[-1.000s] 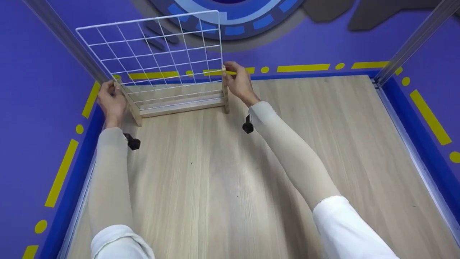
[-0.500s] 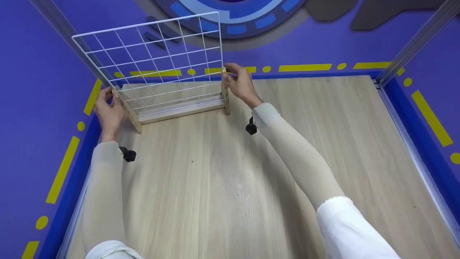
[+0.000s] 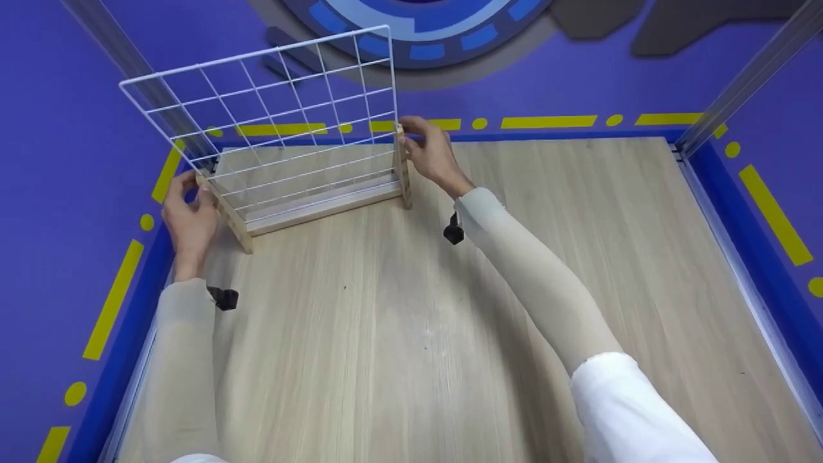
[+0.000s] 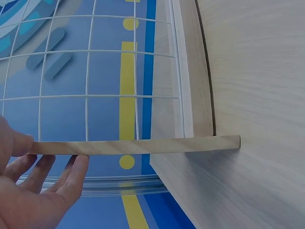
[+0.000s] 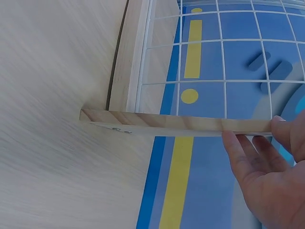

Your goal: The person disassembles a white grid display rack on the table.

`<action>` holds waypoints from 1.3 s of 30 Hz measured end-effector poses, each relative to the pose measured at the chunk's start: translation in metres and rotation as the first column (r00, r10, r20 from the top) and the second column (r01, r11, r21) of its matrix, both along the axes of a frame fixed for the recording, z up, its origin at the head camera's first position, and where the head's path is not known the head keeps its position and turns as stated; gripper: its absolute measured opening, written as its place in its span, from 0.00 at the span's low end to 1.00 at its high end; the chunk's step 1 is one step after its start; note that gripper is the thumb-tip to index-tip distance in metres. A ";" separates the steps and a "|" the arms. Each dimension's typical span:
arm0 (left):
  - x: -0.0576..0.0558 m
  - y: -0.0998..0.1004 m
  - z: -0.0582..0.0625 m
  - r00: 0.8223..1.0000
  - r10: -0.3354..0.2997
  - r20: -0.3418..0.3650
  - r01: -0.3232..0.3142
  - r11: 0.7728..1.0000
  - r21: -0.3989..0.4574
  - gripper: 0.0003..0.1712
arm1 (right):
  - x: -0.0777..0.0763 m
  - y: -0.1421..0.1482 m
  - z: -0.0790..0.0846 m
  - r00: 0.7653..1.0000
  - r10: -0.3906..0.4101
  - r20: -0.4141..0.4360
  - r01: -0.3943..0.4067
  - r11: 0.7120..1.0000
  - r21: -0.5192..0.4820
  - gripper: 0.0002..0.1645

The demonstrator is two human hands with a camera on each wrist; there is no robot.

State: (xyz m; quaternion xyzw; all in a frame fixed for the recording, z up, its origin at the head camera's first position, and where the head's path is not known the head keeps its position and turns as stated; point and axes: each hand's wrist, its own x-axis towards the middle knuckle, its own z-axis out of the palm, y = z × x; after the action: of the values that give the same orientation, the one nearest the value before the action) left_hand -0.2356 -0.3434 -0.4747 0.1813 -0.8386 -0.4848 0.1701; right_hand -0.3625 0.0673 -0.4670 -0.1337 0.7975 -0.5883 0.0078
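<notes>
A white wire grid (image 3: 257, 54) stands in a wooden frame at the back left of the tabletop, forming a rack. Two wooden side panels flank it, joined low down by a wooden crossbar (image 3: 321, 212). My left hand (image 3: 189, 222) pinches the upper end of the left side panel (image 4: 143, 146), thumb on one face and fingertips on the other. With thumb and fingers, my right hand (image 3: 434, 154) grips the upper part of the right side panel (image 5: 181, 123). Two small metal screw heads (image 5: 121, 130) show on that panel's outer face. The rack is angled, its left end nearer me.
The wood-grain tabletop (image 3: 398, 308) stretches in front of the rack and to its right. Blue walls (image 3: 527, 83) with yellow dashes stand behind and at both sides. A metal corner post (image 3: 154, 96) rises close behind the rack's left end.
The rack's left end has swung toward me along with my left hand, so the rack sits more at an angle. My right hand and the right end have barely moved.
</notes>
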 end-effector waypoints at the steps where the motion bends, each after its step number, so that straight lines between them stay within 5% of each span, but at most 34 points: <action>1: 0.003 0.000 -0.001 1.000 -0.007 -0.011 0.007 1.000 0.004 0.26 | 0.000 0.000 0.000 1.000 0.005 -0.003 -0.005 1.000 -0.001 0.24; 19: 0.062 0.000 -0.007 0.995 -0.088 -0.049 0.090 0.995 0.053 0.29 | 0.002 0.002 0.000 0.992 0.119 0.040 -0.118 0.993 -0.020 0.25; 28: 0.079 0.008 -0.008 0.996 -0.082 -0.036 0.085 0.994 0.067 0.30 | 0.015 0.004 0.025 0.986 0.144 0.084 -0.146 0.989 0.022 0.26; 39: 0.102 0.016 -0.014 0.991 -0.087 -0.098 0.094 0.993 0.068 0.28 | 0.012 0.000 0.023 0.977 0.206 0.049 -0.204 0.978 -0.038 0.26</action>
State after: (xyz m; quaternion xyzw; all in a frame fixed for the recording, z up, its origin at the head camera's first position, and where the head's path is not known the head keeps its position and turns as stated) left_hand -0.1337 -0.3269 -0.4888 0.1259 -0.8186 -0.5303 0.1811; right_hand -0.3509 0.0676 -0.4441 -0.1998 0.7691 -0.6008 0.0873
